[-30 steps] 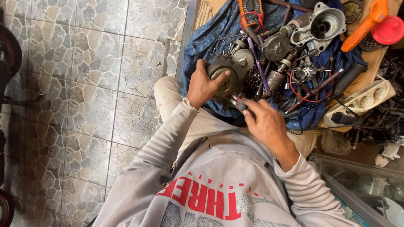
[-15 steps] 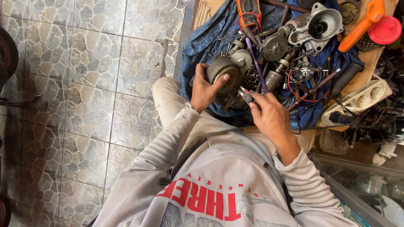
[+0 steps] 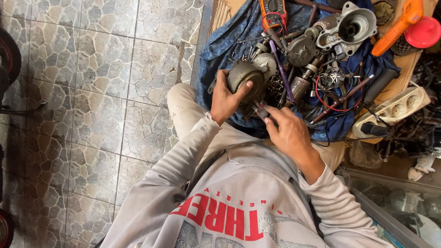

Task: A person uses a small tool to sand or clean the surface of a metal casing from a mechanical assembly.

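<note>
My left hand (image 3: 225,98) wraps around a round grey motor housing (image 3: 245,77), thumb pressed on its face. My right hand (image 3: 287,133) pinches a small dark tool (image 3: 261,110) just beside it. Beyond my hands, motor parts (image 3: 303,50) crowd a blue cloth (image 3: 229,36) on the worktop (image 3: 404,78).

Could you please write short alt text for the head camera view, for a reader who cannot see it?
A person in a grey sweatshirt grips a round, grimy metal motor part in the left hand, while the right hand holds a small dark tool against it. Behind lies a blue cloth strewn with motor parts, wires and a multimeter, beside a tiled floor.
</note>
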